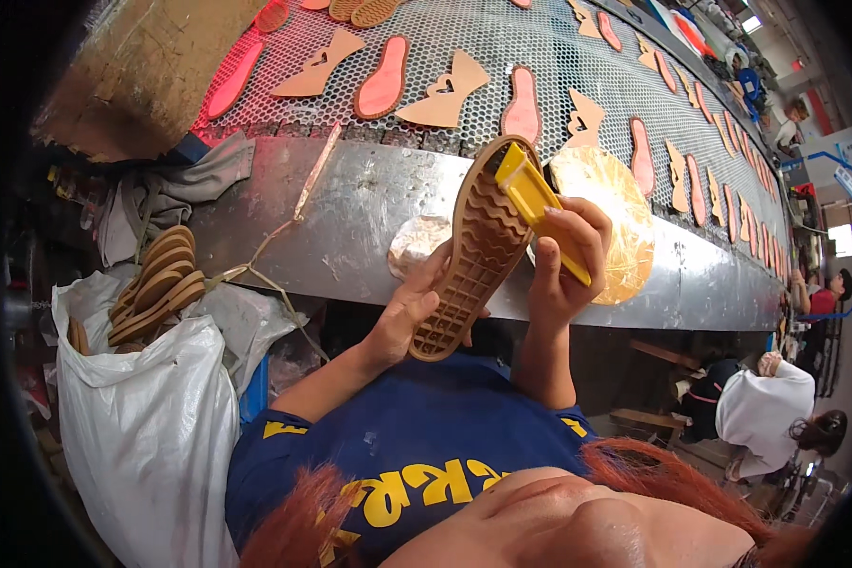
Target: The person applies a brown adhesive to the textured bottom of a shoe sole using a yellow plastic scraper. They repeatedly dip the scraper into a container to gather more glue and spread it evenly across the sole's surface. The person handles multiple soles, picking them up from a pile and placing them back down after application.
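Observation:
My left hand [409,317] is closed round the edge of a brown shoe sole [473,251], which is tilted up in front of my chest. The sole shows a tread of square pockets toward its lower end and wavy ridges higher up. In my right hand [570,265] is a yellow-handled brush [530,194] with dark bristles. The bristles meet the sole near its upper end. Behind the brush, a round disc wrapped in shiny yellowish film [625,222] lies on the metal edge. A smaller round wrapped lump [419,244] sits beside my left hand.
A mesh conveyor [559,57] carries pink-faced soles [383,80] and tan cut-out pieces [445,92]. Its metal apron [341,208] runs across in front of me. At left, a white sack [151,417] holds brown soles [156,289]. Cloth and a worn box stand behind. People [767,407] are at right.

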{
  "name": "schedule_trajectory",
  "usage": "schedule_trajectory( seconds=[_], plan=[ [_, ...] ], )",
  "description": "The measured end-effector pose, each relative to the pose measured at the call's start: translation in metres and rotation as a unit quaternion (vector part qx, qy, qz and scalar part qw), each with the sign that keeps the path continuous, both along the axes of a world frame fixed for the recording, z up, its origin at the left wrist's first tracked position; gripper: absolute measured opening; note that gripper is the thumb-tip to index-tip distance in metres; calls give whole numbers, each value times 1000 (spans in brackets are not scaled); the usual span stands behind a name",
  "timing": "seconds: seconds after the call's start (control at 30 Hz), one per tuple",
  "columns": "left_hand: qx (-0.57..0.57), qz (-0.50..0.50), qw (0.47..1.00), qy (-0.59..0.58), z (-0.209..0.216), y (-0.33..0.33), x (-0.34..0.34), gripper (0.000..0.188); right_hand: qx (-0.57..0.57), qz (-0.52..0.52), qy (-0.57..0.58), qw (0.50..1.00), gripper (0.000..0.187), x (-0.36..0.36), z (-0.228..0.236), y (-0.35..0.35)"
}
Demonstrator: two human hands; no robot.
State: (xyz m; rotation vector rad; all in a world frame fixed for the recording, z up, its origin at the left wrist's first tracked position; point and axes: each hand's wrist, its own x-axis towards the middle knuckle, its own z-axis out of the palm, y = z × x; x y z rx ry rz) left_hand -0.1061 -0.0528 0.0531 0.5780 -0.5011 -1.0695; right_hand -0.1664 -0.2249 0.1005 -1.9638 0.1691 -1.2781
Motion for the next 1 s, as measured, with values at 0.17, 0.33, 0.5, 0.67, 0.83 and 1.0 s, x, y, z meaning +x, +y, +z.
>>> schedule_trajectory(
  seconds=[0.17,0.33,0.5,0.67,0.83,1.0],
  plan=[
    [28,13,998,-53,-10,2,-3,69,-12,0,1,1000,25,-4,2,2],
    [98,41,978,-178,-18,5,-1,73,-44,11,21,999,24,-10,7,4],
    [70,41,989,-125,-9,6,3,73,-67,65,49,994,25,-12,9,4],
    [63,40,993,-87,4,4,8,80,-67,120,82,987,26,-17,4,13],
    [-12,35,999,3,7,-3,17,69,-66,143,110,981,26,-23,0,23],
    [13,100,993,56,14,-11,20,64,-76,152,147,974,29,-31,1,37]
  ],
)
